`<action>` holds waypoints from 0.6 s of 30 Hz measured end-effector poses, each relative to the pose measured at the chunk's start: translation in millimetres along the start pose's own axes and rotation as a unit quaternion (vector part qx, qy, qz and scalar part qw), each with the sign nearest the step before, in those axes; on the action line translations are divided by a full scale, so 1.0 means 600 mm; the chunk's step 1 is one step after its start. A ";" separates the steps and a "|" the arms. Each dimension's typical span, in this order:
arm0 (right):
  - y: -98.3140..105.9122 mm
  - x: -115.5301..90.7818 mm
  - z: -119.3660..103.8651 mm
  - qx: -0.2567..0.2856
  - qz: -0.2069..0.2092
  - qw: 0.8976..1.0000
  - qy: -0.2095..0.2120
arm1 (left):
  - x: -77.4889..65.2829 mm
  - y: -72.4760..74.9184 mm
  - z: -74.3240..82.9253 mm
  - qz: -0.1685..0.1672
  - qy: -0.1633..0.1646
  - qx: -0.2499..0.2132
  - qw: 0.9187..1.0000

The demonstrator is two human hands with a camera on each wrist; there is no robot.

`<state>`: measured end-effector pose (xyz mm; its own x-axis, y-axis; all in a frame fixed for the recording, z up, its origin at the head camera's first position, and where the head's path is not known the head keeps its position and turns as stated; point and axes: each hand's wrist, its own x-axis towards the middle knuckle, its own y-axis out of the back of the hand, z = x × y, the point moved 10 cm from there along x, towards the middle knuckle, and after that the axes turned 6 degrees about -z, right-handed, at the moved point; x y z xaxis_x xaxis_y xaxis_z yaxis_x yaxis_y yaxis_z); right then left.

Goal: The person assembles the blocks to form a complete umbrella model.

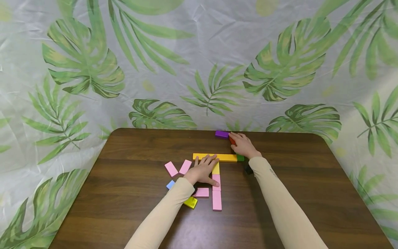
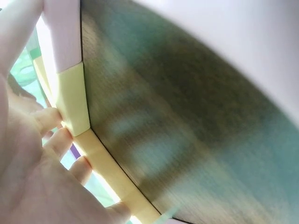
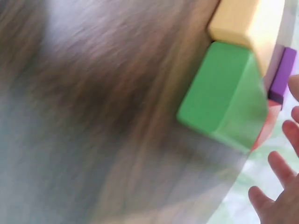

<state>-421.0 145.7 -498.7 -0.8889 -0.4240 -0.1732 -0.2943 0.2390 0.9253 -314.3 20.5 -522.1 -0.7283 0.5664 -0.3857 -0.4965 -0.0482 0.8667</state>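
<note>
My left hand lies spread over a T of blocks, fingertips at the orange-yellow row and thumb on a pink block. Up close in the left wrist view, its fingers reach the pale yellow block where the stem meets that row. A green block ends the row on the right. Farther back, my right hand reaches over a red block with fingers extended, partly covering it. A purple block sits just left of those fingertips.
Left of the T lie loose pink blocks, a blue block and a glossy yellow block, the last two partly hidden by the left arm. The wooden table ends at a leaf-patterned curtain close behind the purple block.
</note>
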 end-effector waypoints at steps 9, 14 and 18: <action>-0.004 -0.013 0.011 0.004 0.000 1.000 -0.001 | 0.000 0.001 0.001 -0.002 -0.004 -0.006 1.000; -0.004 -0.012 0.008 0.011 0.003 1.000 0.006 | -0.001 0.000 0.001 -0.001 -0.004 -0.008 1.000; -0.003 -0.013 0.005 0.011 0.000 1.000 0.006 | -0.001 0.001 0.002 0.000 -0.005 -0.009 1.000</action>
<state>-414.9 151.2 -499.9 -0.8849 -0.4343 -0.1684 -0.3016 0.2585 0.9177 -313.5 21.5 -521.3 -0.7233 0.5745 -0.3831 -0.5056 -0.0627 0.8605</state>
